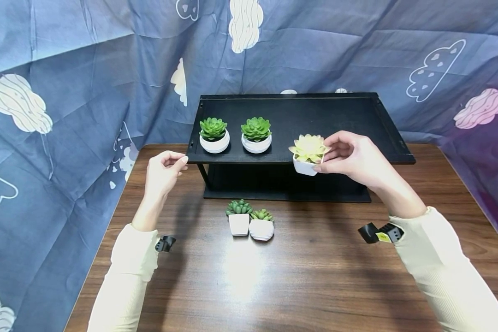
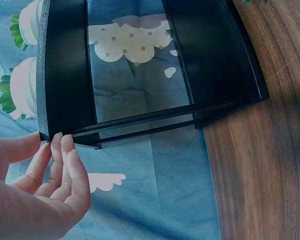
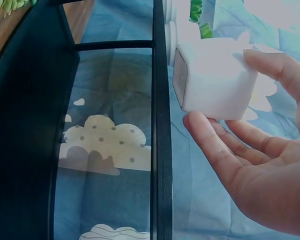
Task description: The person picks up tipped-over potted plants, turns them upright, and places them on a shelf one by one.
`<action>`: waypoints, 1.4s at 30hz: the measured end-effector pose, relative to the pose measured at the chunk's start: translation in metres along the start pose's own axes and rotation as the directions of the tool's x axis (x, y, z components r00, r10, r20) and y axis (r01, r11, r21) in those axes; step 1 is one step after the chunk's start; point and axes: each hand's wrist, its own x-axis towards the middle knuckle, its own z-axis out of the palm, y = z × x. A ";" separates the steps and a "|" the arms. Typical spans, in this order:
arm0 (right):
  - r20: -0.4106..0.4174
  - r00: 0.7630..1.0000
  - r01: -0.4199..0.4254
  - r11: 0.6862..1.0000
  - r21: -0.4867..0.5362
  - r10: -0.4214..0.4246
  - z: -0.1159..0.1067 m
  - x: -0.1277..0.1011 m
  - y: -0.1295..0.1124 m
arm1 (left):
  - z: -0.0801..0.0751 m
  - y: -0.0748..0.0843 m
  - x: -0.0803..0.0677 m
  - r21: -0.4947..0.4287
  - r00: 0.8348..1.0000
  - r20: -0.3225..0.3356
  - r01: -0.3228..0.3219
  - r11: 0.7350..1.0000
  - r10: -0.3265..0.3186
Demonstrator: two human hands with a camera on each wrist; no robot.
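My right hand pinches a white square pot holding a pale yellow-green succulent, just at the front edge of the black shelf. In the right wrist view the thumb and fingers of the right hand clasp the white pot beside the shelf's rim. Holding nothing, my left hand hovers with relaxed fingers by the shelf's front left corner. The left wrist view shows the left hand's fingertips close to that corner.
Two green succulents in round white pots stand on the shelf's left part. Two smaller potted succulents sit side by side on the wooden table before the shelf. Blue cloud-print cloth hangs behind.
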 end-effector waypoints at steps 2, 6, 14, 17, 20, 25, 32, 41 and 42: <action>-0.006 1.000 0.002 1.000 -0.005 -0.002 0.001 0.004 0.000 | 0.000 0.000 0.000 0.002 1.000 -0.001 0.001 1.000 -0.001; -0.015 1.000 0.009 1.000 -0.018 -0.009 0.001 0.013 0.001 | 0.000 -0.001 0.000 0.000 1.000 -0.003 0.000 1.000 0.000; -0.036 0.999 0.022 0.999 0.029 -0.021 0.002 0.026 0.004 | -0.001 -0.001 0.001 -0.009 1.000 -0.002 -0.004 1.000 0.004; -0.038 0.999 0.026 0.998 0.049 -0.024 0.002 0.030 0.005 | -0.001 0.000 0.001 -0.005 1.000 -0.003 0.000 1.000 0.000; -0.038 0.999 0.030 0.998 0.060 -0.028 0.001 0.034 0.007 | -0.001 0.000 0.001 -0.002 1.000 -0.004 0.005 1.000 -0.005; -0.024 0.999 0.025 0.997 0.072 -0.024 0.002 0.040 0.008 | -0.001 0.000 0.001 0.002 1.000 -0.004 0.008 1.000 -0.008; 0.001 1.000 0.008 0.997 0.073 -0.008 0.001 0.049 0.010 | 0.000 0.000 0.001 0.007 1.000 0.000 0.011 1.000 -0.011; 0.035 0.999 -0.011 0.990 0.137 0.006 -0.001 0.056 0.013 | 0.000 0.001 0.000 0.003 1.000 0.000 0.008 1.000 -0.008; 0.040 0.999 -0.011 0.990 0.143 0.006 -0.001 0.057 0.014 | 0.000 0.001 -0.001 0.003 1.000 0.000 0.008 1.000 -0.008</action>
